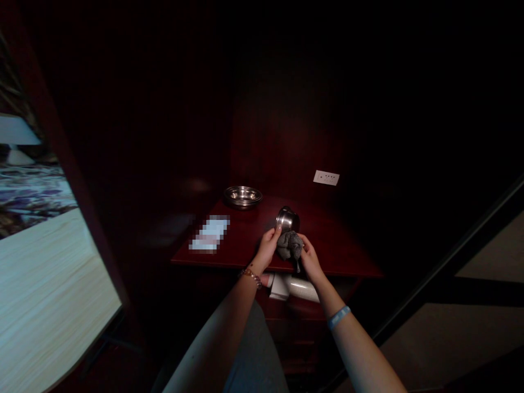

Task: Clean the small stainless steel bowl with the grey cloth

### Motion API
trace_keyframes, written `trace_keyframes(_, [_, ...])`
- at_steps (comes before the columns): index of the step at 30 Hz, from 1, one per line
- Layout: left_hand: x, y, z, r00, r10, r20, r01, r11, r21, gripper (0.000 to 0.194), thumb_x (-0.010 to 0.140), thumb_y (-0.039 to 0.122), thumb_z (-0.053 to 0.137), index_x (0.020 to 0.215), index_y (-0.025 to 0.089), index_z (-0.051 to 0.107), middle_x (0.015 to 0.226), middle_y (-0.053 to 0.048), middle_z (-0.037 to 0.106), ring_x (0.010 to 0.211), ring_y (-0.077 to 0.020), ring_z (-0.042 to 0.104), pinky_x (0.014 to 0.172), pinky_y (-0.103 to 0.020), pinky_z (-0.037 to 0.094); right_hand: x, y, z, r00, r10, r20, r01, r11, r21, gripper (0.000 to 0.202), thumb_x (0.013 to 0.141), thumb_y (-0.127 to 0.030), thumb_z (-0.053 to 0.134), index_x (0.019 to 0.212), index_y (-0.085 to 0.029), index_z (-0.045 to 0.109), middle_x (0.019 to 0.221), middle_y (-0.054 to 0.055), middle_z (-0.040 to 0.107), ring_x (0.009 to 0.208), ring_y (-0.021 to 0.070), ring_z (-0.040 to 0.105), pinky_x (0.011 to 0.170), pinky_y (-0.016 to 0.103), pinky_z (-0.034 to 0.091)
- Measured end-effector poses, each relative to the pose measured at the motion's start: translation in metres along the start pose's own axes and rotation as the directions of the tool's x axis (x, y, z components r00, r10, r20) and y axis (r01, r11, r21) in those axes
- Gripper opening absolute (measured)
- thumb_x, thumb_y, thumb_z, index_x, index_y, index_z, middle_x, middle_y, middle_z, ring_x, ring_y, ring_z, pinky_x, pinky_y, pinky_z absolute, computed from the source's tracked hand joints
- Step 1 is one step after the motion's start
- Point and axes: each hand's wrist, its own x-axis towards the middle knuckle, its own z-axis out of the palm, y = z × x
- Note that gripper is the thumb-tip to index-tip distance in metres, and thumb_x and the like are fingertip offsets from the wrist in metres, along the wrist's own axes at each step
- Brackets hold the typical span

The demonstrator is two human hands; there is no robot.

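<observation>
A small shiny metal bowl (288, 219), tilted on its side, is gripped by my left hand (267, 248), its thumb lying along the metal. Bunched against the bowl's near side is a dark grey cloth (290, 245). My right hand (310, 257) has its fingers closed on the cloth's right side, with a bit of it hanging down. Both hands are above the front part of a dark red shelf (241, 240). Farther back on the left of this shelf sit stacked shallow metal bowls (243, 196). The fingertips behind the bowl and cloth are hidden.
A blurred-out white paper or card (209, 233) lies on the shelf's left. White rolled or boxed items (301, 288) are stowed below the shelf. A white socket plate (326, 177) is on the back wall. At left stand a pale wooden table (53, 295) and a lamp (17, 134).
</observation>
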Motion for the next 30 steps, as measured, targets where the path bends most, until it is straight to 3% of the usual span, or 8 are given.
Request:
trace_keyframes(5, [-0.002, 0.002, 0.001, 0.999, -0.022, 0.024, 0.023, 1.0, -0.012, 0.04, 0.073, 0.052, 0.071, 0.088, 0.015, 0.072, 0.09, -0.007, 0.072, 0.083, -0.0184, 0.064, 0.078, -0.026, 0.047, -0.001, -0.017, -0.013, 0.962, -0.113, -0.247, 0.081, 0.987, -0.137, 0.042, 0.093, -0.042, 0.04, 0.128, -0.018, 0.047, 0.12, 0.011, 0.062, 0.107, 0.0211, 0.06, 0.093, 0.034, 0.049])
trace_keyframes(8, [-0.001, 0.002, 0.001, 0.999, -0.026, 0.036, 0.027, 0.999, -0.034, 0.036, 0.074, 0.048, 0.071, 0.09, 0.016, 0.072, 0.095, -0.009, 0.073, 0.091, -0.0211, 0.064, 0.084, -0.029, 0.048, 0.002, -0.038, -0.019, 0.928, -0.266, -0.261, 0.18, 0.933, -0.312, 0.039, 0.096, -0.035, 0.037, 0.13, -0.019, 0.049, 0.122, 0.011, 0.061, 0.11, 0.022, 0.058, 0.097, 0.037, 0.046])
trace_keyframes(10, [0.0, 0.001, 0.0, 0.999, -0.003, 0.032, 0.004, 1.0, -0.031, 0.031, 0.076, 0.043, 0.071, 0.089, 0.016, 0.072, 0.096, -0.009, 0.073, 0.094, -0.0212, 0.064, 0.085, -0.029, 0.047, 0.006, -0.05, -0.02, 0.929, -0.362, -0.079, 0.285, 0.834, -0.473, 0.037, 0.095, -0.031, 0.041, 0.13, -0.023, 0.053, 0.126, 0.009, 0.061, 0.114, 0.0237, 0.056, 0.102, 0.04, 0.043])
trace_keyframes(13, [0.001, -0.002, -0.001, 0.998, 0.056, 0.011, -0.056, 0.998, -0.022, 0.022, 0.075, 0.032, 0.07, 0.089, 0.015, 0.072, 0.094, -0.007, 0.073, 0.092, -0.0191, 0.063, 0.087, -0.028, 0.046, 0.015, -0.057, -0.018, 0.899, -0.356, 0.253, 0.433, 0.647, -0.627, 0.042, 0.093, -0.023, 0.045, 0.134, -0.03, 0.052, 0.135, 0.003, 0.057, 0.121, 0.0259, 0.05, 0.106, 0.043, 0.037])
trace_keyframes(15, [0.0, -0.003, -0.002, 0.997, 0.076, 0.001, -0.076, 0.997, -0.012, 0.018, 0.075, 0.028, 0.07, 0.088, 0.015, 0.071, 0.094, -0.006, 0.073, 0.09, -0.0174, 0.063, 0.086, -0.026, 0.045, 0.021, -0.056, -0.015, 0.876, -0.321, 0.359, 0.481, 0.574, -0.662, 0.047, 0.092, -0.019, 0.045, 0.137, -0.032, 0.049, 0.14, 0.0, 0.053, 0.126, 0.0269, 0.045, 0.108, 0.046, 0.033])
trace_keyframes(17, [-0.001, -0.002, -0.002, 0.999, 0.049, -0.002, -0.049, 0.999, -0.001, 0.019, 0.076, 0.03, 0.07, 0.087, 0.015, 0.071, 0.091, -0.006, 0.072, 0.088, -0.0168, 0.063, 0.084, -0.025, 0.045, 0.027, -0.055, -0.014, 0.878, -0.312, 0.363, 0.478, 0.551, -0.684, 0.049, 0.092, -0.018, 0.046, 0.138, -0.033, 0.048, 0.142, 0.0, 0.051, 0.127, 0.0274, 0.043, 0.109, 0.048, 0.032])
trace_keyframes(24, [-0.005, 0.007, 0.002, 0.997, -0.023, 0.079, 0.027, 0.999, -0.044, 0.039, 0.076, 0.048, 0.07, 0.096, 0.015, 0.071, 0.098, -0.011, 0.073, 0.096, -0.0212, 0.065, 0.087, -0.03, 0.048, 0.047, -0.048, -0.012, 0.936, -0.337, 0.097, 0.31, 0.668, -0.676, 0.041, 0.093, -0.026, 0.043, 0.133, -0.023, 0.051, 0.127, 0.008, 0.06, 0.115, 0.0253, 0.052, 0.102, 0.043, 0.038])
trace_keyframes(30, [-0.006, 0.007, 0.001, 0.997, -0.057, 0.061, 0.06, 0.996, -0.061, 0.047, 0.071, 0.055, 0.071, 0.097, 0.015, 0.07, 0.101, -0.012, 0.073, 0.089, -0.0203, 0.067, 0.08, -0.029, 0.051, 0.061, -0.009, -0.018, 0.964, -0.211, -0.163, 0.102, 0.855, -0.508, 0.036, 0.092, -0.031, 0.041, 0.126, -0.02, 0.051, 0.113, 0.009, 0.066, 0.099, 0.0219, 0.062, 0.088, 0.033, 0.046])
